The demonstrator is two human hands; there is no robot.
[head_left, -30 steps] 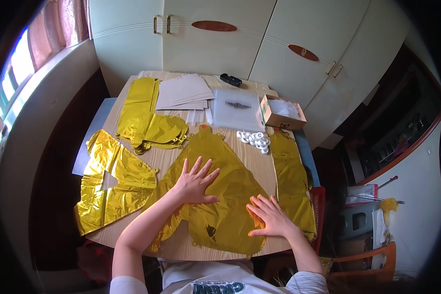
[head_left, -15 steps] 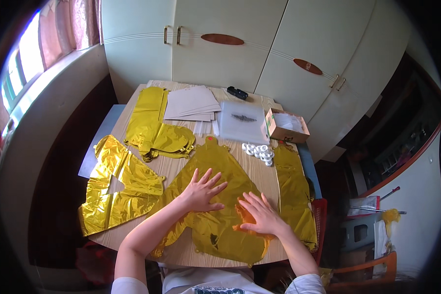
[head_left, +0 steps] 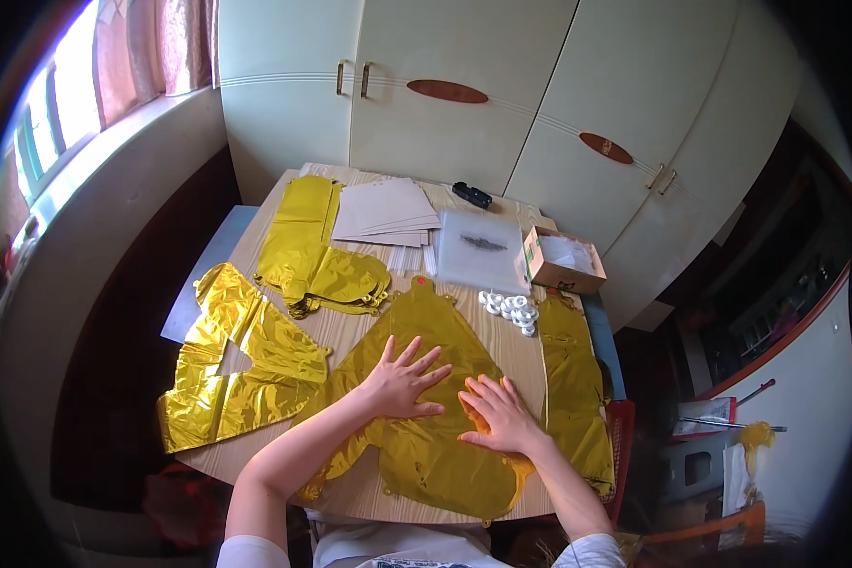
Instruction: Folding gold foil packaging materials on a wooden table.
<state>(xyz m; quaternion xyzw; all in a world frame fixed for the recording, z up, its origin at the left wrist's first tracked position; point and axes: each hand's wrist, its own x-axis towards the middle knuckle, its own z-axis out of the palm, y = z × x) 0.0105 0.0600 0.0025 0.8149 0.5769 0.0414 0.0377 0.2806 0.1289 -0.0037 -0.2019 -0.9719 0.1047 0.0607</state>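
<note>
A flat gold foil balloon (head_left: 435, 327), apparently letter-shaped, lies across the middle of the table in front of me. My left hand (head_left: 402, 383) rests on its centre, palm down with the fingers spread. To the right, my right hand (head_left: 504, 417) lies flat on the same foil, its fingers stretched out. An orange patch (head_left: 521, 469) shows along and below that hand; whether it is a cloth or a reflection in the foil I cannot tell. Another gold foil balloon (head_left: 265, 383), shiny and creased with a triangular hole, lies at the left.
Farther back are folded gold foil balloons (head_left: 298, 222), grey-brown card sheets (head_left: 383, 208), a clear plastic sleeve (head_left: 483, 265), a black object (head_left: 471, 195) and a cardboard box (head_left: 565, 265). White ribbon rolls (head_left: 511, 308) sit near more gold foil (head_left: 573, 379) at the right edge.
The whole view has shifted slightly, so the table appears a little lower and farther right. My right hand has moved slightly toward the left hand; both stay flat on the foil.
</note>
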